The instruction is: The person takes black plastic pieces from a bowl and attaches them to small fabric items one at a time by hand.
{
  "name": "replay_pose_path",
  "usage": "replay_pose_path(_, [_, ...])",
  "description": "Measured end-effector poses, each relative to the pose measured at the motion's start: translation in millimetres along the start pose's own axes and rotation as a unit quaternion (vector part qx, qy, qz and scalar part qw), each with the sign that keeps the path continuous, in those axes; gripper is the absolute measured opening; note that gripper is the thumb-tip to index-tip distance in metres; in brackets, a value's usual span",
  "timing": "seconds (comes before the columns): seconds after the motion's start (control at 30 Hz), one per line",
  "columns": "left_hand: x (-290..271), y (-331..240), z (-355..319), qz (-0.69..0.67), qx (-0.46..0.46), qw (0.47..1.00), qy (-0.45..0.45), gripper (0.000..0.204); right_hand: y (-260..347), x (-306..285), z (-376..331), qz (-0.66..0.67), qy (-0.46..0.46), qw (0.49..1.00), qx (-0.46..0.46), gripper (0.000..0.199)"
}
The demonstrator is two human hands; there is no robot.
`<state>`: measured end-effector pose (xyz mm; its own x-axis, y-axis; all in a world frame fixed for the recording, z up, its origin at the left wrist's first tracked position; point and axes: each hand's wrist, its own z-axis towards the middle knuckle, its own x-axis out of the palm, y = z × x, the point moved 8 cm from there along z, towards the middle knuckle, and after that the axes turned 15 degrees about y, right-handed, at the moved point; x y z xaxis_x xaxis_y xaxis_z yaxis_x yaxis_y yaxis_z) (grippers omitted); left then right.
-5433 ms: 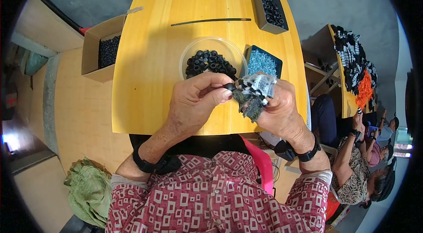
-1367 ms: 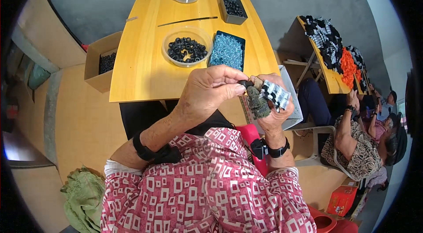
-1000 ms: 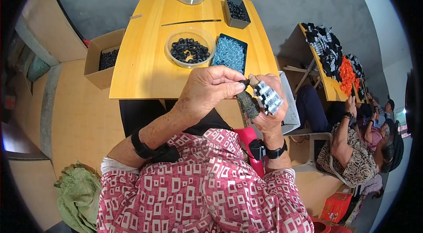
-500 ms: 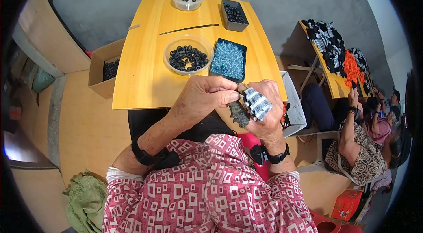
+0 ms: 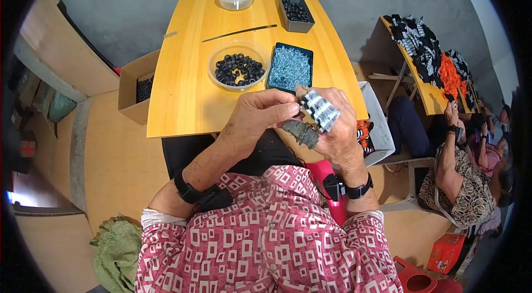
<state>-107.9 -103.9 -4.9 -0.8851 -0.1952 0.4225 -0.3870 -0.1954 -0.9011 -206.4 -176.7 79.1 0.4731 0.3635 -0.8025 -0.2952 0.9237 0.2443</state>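
Striped cloth (image 5: pixel 321 111) clamped in right hand (image 5: pixel 343 126), just right of left hand (image 5: pixel 250 118).
Long axis is slanted down-right; left thumb and forefinger are pressed together, what is pinched cannot be told.

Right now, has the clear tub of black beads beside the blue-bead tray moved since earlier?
No. On the wooden table, the clear tub still sits just left of the blue-bead tray, nearer than the black stick.

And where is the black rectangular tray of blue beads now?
In the head view, the tray sits on the yellow wooden table, just right of the nearer clear round bowl of black pieces.
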Motion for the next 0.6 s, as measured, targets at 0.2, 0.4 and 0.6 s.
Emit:
replay_pose_path(0.2, [1, 0, 0, 0.017, 0.009, 1.000, -0.001, 0.016, -7, 5, 4, 0.018, 0.033, 0.999, -0.002, 0.035])
replay_pose_path(0.4, [4, -3, -2, 0.020, 0.013, 1.000, -0.007, 0.012, -2, 0, 6, -0.009, 0.014, 0.997, -0.074, 0.032])
replay_pose_path(0.6, [8, -5, -3, 0.057, 0.002, 0.998, 0.010, 0.013, 5, -1, -2, -0.039, -0.001, 0.996, -0.078, 0.031])
